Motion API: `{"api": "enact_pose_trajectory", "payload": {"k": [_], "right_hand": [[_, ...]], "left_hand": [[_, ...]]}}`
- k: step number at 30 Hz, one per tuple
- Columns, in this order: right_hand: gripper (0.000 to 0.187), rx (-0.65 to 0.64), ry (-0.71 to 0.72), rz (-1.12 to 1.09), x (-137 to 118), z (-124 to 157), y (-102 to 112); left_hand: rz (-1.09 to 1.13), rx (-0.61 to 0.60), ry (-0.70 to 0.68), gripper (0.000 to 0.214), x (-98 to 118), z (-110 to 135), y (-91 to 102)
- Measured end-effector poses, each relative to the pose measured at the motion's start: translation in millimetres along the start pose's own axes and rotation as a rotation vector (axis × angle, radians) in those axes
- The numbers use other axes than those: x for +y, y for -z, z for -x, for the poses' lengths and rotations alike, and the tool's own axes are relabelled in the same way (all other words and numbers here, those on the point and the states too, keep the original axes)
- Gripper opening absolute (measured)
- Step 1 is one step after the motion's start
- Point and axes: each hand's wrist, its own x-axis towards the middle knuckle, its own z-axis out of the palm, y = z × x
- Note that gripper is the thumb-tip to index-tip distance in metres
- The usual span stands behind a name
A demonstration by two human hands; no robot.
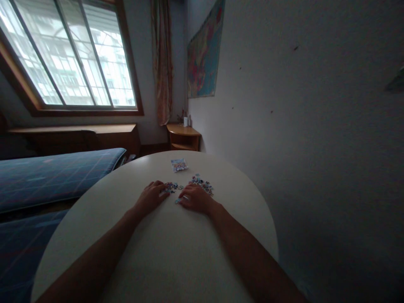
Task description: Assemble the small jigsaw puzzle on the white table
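My left hand point(151, 197) rests on the white table, fingers spread and bent, with its fingertips against a small cluster of jigsaw puzzle pieces point(172, 186). My right hand point(196, 198) is at the right, its thumb and finger closed at a single light-blue puzzle piece point(177, 201) low over the tabletop. Behind the right hand lies a bigger heap of loose puzzle pieces point(203, 184), partly covered by the fingers. Farther back is a small picture sheet or packet point(179, 165) with a colourful print.
The round white table point(151, 261) stands close to a pale wall point(303, 147) on the right. A plaid-covered mattress point(57, 176) is at the left. Behind are a wooden corner stand point(184, 130), a curtain point(163, 63) and a window point(72, 54); a map point(205, 54) hangs on the wall.
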Motion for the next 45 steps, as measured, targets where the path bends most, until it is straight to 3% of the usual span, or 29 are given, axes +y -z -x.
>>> {"api": "enact_pose_trajectory", "payload": {"k": [11,17,24,28,35,40,45], "right_hand": [[0.015,-0.003,0.002,0.0,-4,1,2],[0.014,-0.019,-0.011,0.012,-2,1,0],[0.018,0.024,-0.047,-0.005,0,2,-1],[0.024,0.103,-0.107,-0.057,-3,-1,3],[0.015,0.166,-0.105,-0.08,-9,-5,8],[0.012,0.149,-0.188,0.022,-6,-4,11],[0.012,0.074,-0.296,0.136,0,-2,13]], "left_hand": [[0.069,-0.036,0.052,0.021,4,-3,-1.5],[0.046,0.039,0.013,0.022,10,-4,0.9],[0.343,-0.015,-0.051,0.023,34,-3,-1.3],[0.39,-0.037,-0.077,0.021,47,-1,-2.0],[0.482,-0.035,-0.049,0.018,51,-1,-4.2],[0.311,-0.031,-0.106,0.016,50,3,-3.6],[0.16,-0.168,-0.187,0.022,51,7,2.6]]}}
